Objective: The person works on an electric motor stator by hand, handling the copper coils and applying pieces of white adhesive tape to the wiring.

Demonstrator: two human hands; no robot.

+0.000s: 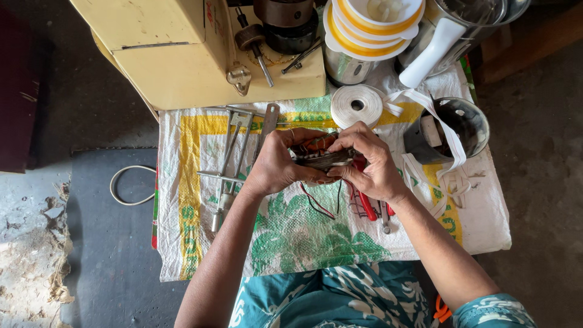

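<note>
- Both hands meet over the middle of the work surface, holding one small motor winding (320,157) between them: a dark metal core with copper-coloured coil on top.
- Left hand (276,163) cups the part from the left, fingers curled shut around its near edge, thumb on top.
- Right hand (371,159) grips from the right, fingers bent and closed on the part, fingertips pressing at the core's top side.
- The winding sits lifted off the woven sack cloth (291,237), not resting on it.
- Thin red and black lead wires (319,203) hang from the part's underside, loose over the cloth.
- Step in hand, as I judge it: working the coil or its insulation by fingertip, tool-free.
- Next move likely calls for a steady left-hand hold while the right fingers pinch finely at the coil; the leads need keeping out of the way.
- Red-handled pliers (366,203) lie on the cloth just under the right wrist.
- White tape roll (357,104) sits just beyond the hands, its loose strip trailing right to a dark metal cup (449,130).
- Metal puller frame (234,152) lies left of the left hand.
- Cream machine housing (182,48) stands at the far edge.
</note>
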